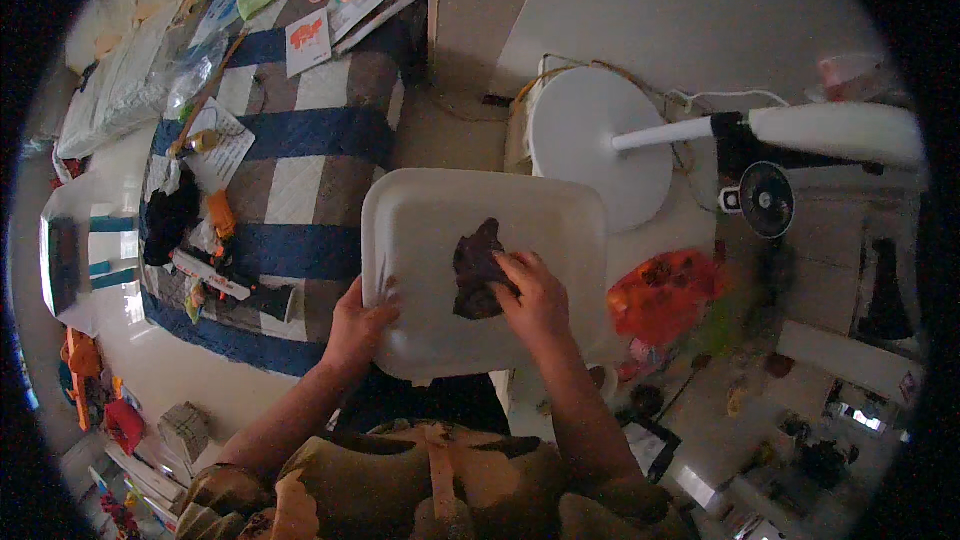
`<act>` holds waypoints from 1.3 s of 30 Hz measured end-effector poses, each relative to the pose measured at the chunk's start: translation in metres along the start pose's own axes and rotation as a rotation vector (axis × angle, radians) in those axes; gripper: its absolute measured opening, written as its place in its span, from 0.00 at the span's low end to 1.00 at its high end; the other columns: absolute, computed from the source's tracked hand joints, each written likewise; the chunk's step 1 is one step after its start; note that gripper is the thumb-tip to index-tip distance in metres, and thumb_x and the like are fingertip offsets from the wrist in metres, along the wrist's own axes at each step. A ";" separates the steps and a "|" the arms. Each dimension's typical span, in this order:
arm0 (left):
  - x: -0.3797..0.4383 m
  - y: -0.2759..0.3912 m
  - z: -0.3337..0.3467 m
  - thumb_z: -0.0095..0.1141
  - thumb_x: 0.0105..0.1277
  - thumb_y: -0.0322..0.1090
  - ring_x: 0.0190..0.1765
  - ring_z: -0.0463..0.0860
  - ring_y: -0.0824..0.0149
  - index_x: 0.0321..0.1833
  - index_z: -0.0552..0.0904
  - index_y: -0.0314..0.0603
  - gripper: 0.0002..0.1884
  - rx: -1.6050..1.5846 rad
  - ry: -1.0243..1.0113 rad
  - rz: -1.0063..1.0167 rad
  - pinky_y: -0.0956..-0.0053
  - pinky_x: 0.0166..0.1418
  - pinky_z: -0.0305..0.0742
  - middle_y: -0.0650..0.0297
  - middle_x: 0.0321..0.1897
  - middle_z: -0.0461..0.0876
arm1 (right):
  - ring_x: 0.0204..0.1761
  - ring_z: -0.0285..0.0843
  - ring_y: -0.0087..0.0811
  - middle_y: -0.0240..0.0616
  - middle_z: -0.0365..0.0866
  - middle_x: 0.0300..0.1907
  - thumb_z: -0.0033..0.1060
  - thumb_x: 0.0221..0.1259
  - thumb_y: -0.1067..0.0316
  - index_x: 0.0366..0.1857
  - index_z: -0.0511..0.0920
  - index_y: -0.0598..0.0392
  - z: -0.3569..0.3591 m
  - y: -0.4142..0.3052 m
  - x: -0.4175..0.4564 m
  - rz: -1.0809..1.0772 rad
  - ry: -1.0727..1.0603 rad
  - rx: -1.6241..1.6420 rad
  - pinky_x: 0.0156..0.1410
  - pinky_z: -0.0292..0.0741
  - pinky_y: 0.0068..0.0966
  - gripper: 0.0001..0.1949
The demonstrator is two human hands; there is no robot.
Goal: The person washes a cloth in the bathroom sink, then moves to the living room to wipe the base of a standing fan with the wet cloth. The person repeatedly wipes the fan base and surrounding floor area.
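In front of my body is a white rectangular plastic tub (pixel 427 210) with rounded corners. My left hand (pixel 365 321) grips its left side, thumb over the rim and fingers out of sight beneath. Inside the tub my right hand (pixel 532 292) pinches the right edge of a crumpled dark cloth (pixel 478 270) between thumb and fingers. The cloth lies near the middle of the tub floor, one tip pointing away from me. Part of it is hidden under my fingers.
At left is a bed with a checked quilt (pixel 292 187), strewn with papers, books (pixel 309 41) and toys. A white round pedestal base (pixel 577 142) with a pole stands beyond the tub. To the right lie a red plastic bag (pixel 664 292) and a small black fan (pixel 766 199).
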State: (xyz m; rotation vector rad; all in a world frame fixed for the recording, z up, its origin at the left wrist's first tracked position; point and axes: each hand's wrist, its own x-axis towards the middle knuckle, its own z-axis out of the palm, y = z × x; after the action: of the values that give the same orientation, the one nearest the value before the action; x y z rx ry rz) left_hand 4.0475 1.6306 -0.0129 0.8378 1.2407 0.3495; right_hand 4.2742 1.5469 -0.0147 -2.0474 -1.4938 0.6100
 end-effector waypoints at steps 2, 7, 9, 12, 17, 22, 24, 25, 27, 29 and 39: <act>0.008 0.009 0.013 0.55 0.60 0.30 0.45 0.76 0.68 0.60 0.68 0.39 0.24 -0.010 -0.041 0.062 0.71 0.49 0.73 0.62 0.47 0.77 | 0.50 0.76 0.44 0.44 0.75 0.52 0.60 0.50 0.76 0.51 0.75 0.56 -0.026 0.006 0.001 0.013 0.057 0.097 0.53 0.74 0.31 0.20; 0.012 0.045 0.047 0.53 0.56 0.26 0.47 0.76 0.65 0.60 0.69 0.35 0.25 -0.008 -0.022 0.119 0.72 0.54 0.70 0.57 0.47 0.78 | 0.57 0.74 0.42 0.47 0.74 0.56 0.51 0.54 0.80 0.54 0.73 0.58 -0.082 0.004 0.012 -0.049 0.064 0.138 0.59 0.70 0.30 0.20; 0.004 0.065 0.058 0.52 0.55 0.25 0.48 0.76 0.64 0.60 0.69 0.35 0.25 -0.028 -0.038 0.146 0.71 0.55 0.70 0.57 0.46 0.78 | 0.58 0.73 0.42 0.47 0.74 0.56 0.49 0.55 0.81 0.54 0.73 0.58 -0.104 -0.008 0.016 -0.072 0.107 0.135 0.61 0.69 0.30 0.20; 0.005 0.086 0.063 0.51 0.54 0.23 0.49 0.76 0.62 0.60 0.69 0.35 0.26 0.040 -0.047 0.120 0.69 0.56 0.69 0.57 0.46 0.78 | 0.57 0.73 0.39 0.46 0.74 0.56 0.45 0.56 0.81 0.55 0.72 0.58 -0.132 -0.020 0.020 -0.103 0.144 0.061 0.60 0.69 0.30 0.20; 0.002 0.124 0.072 0.49 0.53 0.22 0.51 0.75 0.61 0.60 0.68 0.34 0.27 -0.009 -0.084 0.123 0.67 0.59 0.67 0.57 0.48 0.77 | 0.53 0.75 0.36 0.44 0.75 0.54 0.46 0.60 0.76 0.58 0.71 0.54 -0.137 0.006 0.026 0.144 0.098 0.525 0.57 0.70 0.28 0.20; 0.037 0.138 0.070 0.49 0.52 0.23 0.52 0.75 0.60 0.60 0.68 0.34 0.28 -0.031 -0.148 0.110 0.66 0.59 0.67 0.56 0.49 0.76 | 0.55 0.74 0.42 0.47 0.76 0.53 0.48 0.61 0.72 0.57 0.70 0.58 -0.121 0.004 0.056 0.119 -0.236 0.320 0.60 0.67 0.31 0.18; 0.066 0.142 0.061 0.49 0.52 0.23 0.52 0.75 0.60 0.60 0.68 0.35 0.28 -0.001 -0.138 0.092 0.66 0.59 0.67 0.56 0.49 0.76 | 0.57 0.72 0.45 0.48 0.75 0.53 0.49 0.61 0.71 0.56 0.71 0.59 -0.113 0.003 0.079 0.131 -0.105 0.228 0.64 0.65 0.33 0.18; 0.080 0.148 0.059 0.49 0.52 0.23 0.52 0.75 0.60 0.60 0.68 0.35 0.28 0.032 -0.135 0.080 0.66 0.59 0.68 0.56 0.49 0.77 | 0.57 0.71 0.45 0.49 0.74 0.54 0.50 0.60 0.71 0.56 0.70 0.60 -0.106 0.012 0.091 0.095 -0.023 0.107 0.63 0.65 0.32 0.19; 0.113 0.160 0.051 0.50 0.51 0.24 0.52 0.75 0.60 0.60 0.68 0.35 0.28 0.099 -0.124 0.055 0.66 0.59 0.68 0.55 0.48 0.77 | 0.57 0.70 0.44 0.50 0.72 0.55 0.53 0.57 0.71 0.56 0.69 0.61 -0.091 0.033 0.116 0.031 0.139 -0.134 0.63 0.65 0.31 0.21; 0.161 0.157 0.036 0.53 0.51 0.25 0.49 0.77 0.60 0.60 0.68 0.35 0.28 0.151 -0.172 0.057 0.66 0.56 0.70 0.56 0.46 0.78 | 0.57 0.70 0.46 0.50 0.70 0.56 0.58 0.54 0.68 0.58 0.66 0.59 -0.075 0.027 0.146 0.178 0.048 -0.002 0.63 0.66 0.33 0.26; 0.288 0.245 -0.002 0.53 0.52 0.26 0.41 0.77 0.68 0.54 0.73 0.37 0.22 0.325 -0.253 -0.089 0.72 0.46 0.73 0.60 0.39 0.79 | 0.55 0.73 0.45 0.51 0.74 0.53 0.67 0.42 0.64 0.57 0.68 0.58 0.001 0.008 0.275 0.616 -0.229 0.507 0.61 0.68 0.34 0.32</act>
State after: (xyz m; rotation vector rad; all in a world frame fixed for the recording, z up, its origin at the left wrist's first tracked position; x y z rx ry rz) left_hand 4.1864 1.9817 -0.0342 1.0647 1.1064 -0.0336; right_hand 4.3581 1.8077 -0.0342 -2.0406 -0.6722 1.3431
